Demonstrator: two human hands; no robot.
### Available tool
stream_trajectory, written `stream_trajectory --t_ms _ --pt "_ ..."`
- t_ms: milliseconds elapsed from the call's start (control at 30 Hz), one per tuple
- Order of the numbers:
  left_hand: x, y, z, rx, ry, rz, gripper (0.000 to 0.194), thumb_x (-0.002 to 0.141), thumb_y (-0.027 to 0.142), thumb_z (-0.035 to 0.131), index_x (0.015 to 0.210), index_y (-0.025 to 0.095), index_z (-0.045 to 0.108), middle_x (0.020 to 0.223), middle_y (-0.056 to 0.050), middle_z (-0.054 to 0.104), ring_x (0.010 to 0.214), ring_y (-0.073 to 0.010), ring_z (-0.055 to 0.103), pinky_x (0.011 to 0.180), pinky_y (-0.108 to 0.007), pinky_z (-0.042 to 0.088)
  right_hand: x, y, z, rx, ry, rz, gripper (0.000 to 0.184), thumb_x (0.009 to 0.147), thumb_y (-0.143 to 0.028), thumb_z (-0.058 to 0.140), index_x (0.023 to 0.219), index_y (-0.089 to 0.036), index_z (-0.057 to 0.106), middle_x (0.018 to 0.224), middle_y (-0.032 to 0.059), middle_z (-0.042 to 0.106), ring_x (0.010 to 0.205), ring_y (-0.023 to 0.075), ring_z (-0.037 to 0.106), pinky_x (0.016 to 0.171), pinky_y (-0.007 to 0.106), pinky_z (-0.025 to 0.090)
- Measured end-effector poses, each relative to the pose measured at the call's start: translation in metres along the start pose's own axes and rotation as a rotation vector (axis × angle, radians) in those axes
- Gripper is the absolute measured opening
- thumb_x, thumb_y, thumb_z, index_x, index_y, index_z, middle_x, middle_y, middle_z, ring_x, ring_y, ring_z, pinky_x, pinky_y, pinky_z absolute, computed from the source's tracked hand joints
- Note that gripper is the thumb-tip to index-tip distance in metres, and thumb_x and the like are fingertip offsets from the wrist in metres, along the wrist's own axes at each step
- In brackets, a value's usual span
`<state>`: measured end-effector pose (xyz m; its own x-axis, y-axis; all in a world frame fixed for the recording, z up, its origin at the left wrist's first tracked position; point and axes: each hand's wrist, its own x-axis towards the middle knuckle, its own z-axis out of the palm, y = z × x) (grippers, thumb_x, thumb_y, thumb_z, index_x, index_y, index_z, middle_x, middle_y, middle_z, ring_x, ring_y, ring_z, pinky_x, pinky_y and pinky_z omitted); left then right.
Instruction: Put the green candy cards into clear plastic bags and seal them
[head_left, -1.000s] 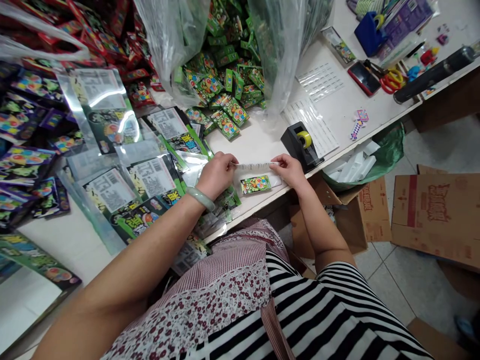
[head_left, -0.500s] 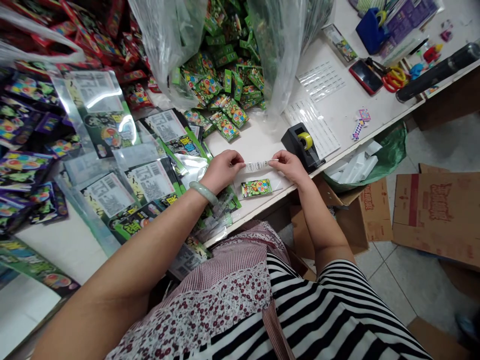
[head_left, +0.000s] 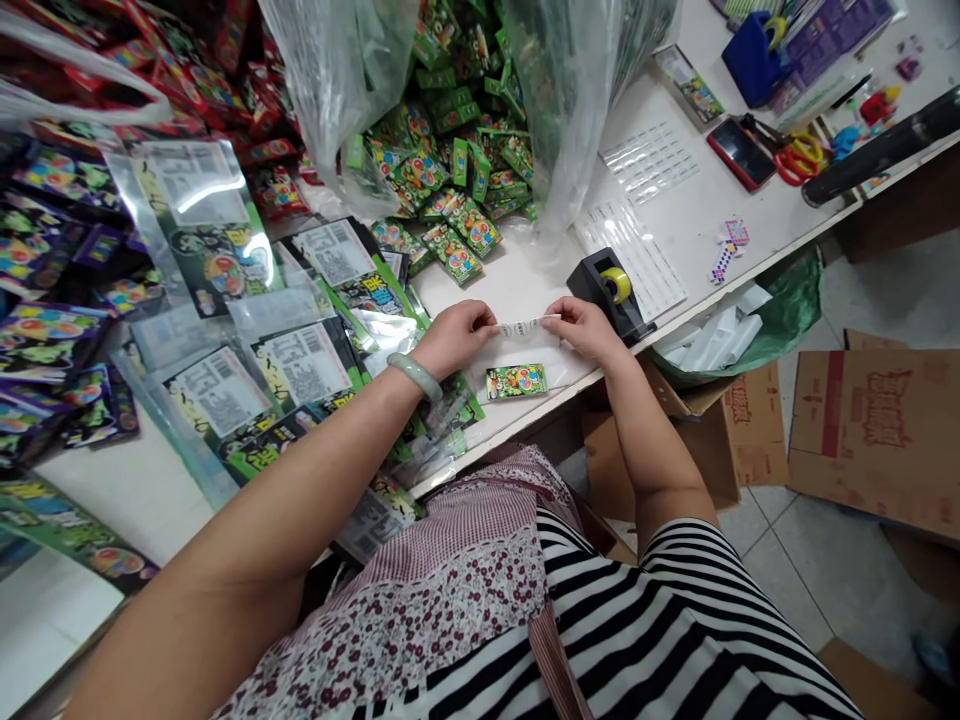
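Head view: holding out a printed strip [head_left: 519,328] seems the step now. Left hand [head_left: 455,337] and right hand [head_left: 589,328] pinch its ends. At six o'clock from it, a green packet [head_left: 517,381] lies on the table [head_left: 448,291]. Next move likely needs steady hands.

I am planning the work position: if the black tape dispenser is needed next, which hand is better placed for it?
Probably the right hand: it is close beside the black tape dispenser, while the left hand is farther. Both pinch the printed strip.
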<state>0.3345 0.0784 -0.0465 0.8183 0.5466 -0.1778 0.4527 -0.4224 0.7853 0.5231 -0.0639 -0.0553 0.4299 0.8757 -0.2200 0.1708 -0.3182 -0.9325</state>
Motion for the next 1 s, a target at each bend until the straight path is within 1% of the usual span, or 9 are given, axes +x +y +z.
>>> stream_trajectory --t_ms 133,333,467,600,667,733,833,900,1000 --pt "0.005 -0.001 -0.002 -0.012 -0.042 0.017 0.013 0.082 0.028 0.054 0.078 0.018 0.063 0.076 -0.003 0.064 0.075 -0.0193 0.055 0.074 -0.032 0.044 0.0 -0.002 -0.001 -0.07 -0.022 0.011 0.024 0.071 -0.04 0.068 0.079 -0.018 0.062 0.069 -0.0027 0.056 0.062 0.0111 0.045 0.058 0.025 0.035" --pt "0.008 -0.003 -0.001 0.032 -0.06 0.03 0.014 0.081 0.026 0.056 0.084 0.018 0.068 0.085 -0.006 0.068 0.083 -0.0215 0.059 0.08 -0.034 0.047 0.002 -0.007 -0.003 -0.196 -0.023 0.043 0.023 0.075 -0.039 0.065 0.072 -0.017 0.062 0.062 -0.003 0.052 0.061 0.0119 0.044 0.057 0.026 0.034" --pt "0.007 -0.003 0.0 0.056 -0.054 0.017 0.014 0.082 0.025 0.055 0.083 0.018 0.067 0.084 -0.006 0.066 0.083 -0.0222 0.059 0.081 -0.035 0.048 0.004 -0.013 -0.006 -0.192 -0.084 0.026 0.021 0.071 -0.036 0.07 0.075 -0.016 0.066 0.066 -0.0021 0.057 0.063 0.0117 0.045 0.059 0.026 0.035" --pt "0.005 -0.001 0.001 0.05 -0.048 0.034 0.015 0.082 0.025 0.054 0.085 0.017 0.066 0.085 -0.006 0.064 0.083 -0.0221 0.059 0.082 -0.036 0.048 0.006 -0.018 -0.005 -0.183 -0.148 0.006 0.027 0.064 -0.034 0.076 0.081 -0.015 0.069 0.075 -0.0004 0.063 0.068 0.0124 0.05 0.065 0.027 0.039" --pt "0.004 0.002 0.001 0.041 -0.047 0.049 0.015 0.082 0.026 0.054 0.084 0.017 0.066 0.085 -0.006 0.064 0.083 -0.0216 0.058 0.082 -0.036 0.047 0.007 -0.02 -0.002 -0.197 -0.159 -0.007 0.024 0.063 -0.031 0.076 0.079 -0.015 0.069 0.074 -0.0003 0.064 0.07 0.0129 0.051 0.068 0.027 0.039" --pt "0.003 0.003 0.001 0.032 -0.046 0.059 0.016 0.082 0.027 0.053 0.084 0.017 0.065 0.085 -0.006 0.064 0.082 -0.0211 0.058 0.081 -0.035 0.047 0.008 -0.021 0.0 -0.223 -0.144 -0.012 0.018 0.066 -0.03 0.074 0.073 -0.015 0.067 0.071 -0.0007 0.063 0.07 0.0131 0.052 0.069 0.027 0.039" --pt "0.001 0.002 -0.002 0.008 -0.07 0.045 0.017 0.078 0.032 0.059 0.084 0.017 0.064 0.083 -0.004 0.064 0.079 -0.0201 0.057 0.076 -0.033 0.046 0.008 -0.022 0.0 -0.248 -0.137 -0.019 0.019 0.069 -0.033 0.072 0.069 -0.015 0.065 0.069 -0.0012 0.062 0.07 0.0133 0.052 0.069 0.027 0.038" --pt "-0.001 0.0 -0.004 -0.001 -0.083 0.012 0.019 0.074 0.035 0.063 0.083 0.018 0.063 0.08 -0.003 0.064 0.076 -0.0194 0.056 0.071 -0.031 0.045 0.008 -0.022 -0.002 -0.259 -0.156 -0.027 0.02 0.071 -0.035 0.072 0.07 -0.016 0.065 0.068 -0.0014 0.061 0.07 0.0133 0.051 0.069 0.027 0.037" --pt "-0.003 -0.004 -0.006 0.008 -0.07 -0.034 0.015 0.075 0.032 0.06 0.078 0.018 0.061 0.076 -0.002 0.064 0.072 -0.0185 0.055 0.068 -0.031 0.043 0.009 -0.021 -0.004 -0.279 -0.195 -0.027 0.02 0.072 -0.035 0.07 0.069 -0.016 0.066 0.067 -0.0012 0.061 0.068 0.0131 0.05 0.067 0.028 0.037"
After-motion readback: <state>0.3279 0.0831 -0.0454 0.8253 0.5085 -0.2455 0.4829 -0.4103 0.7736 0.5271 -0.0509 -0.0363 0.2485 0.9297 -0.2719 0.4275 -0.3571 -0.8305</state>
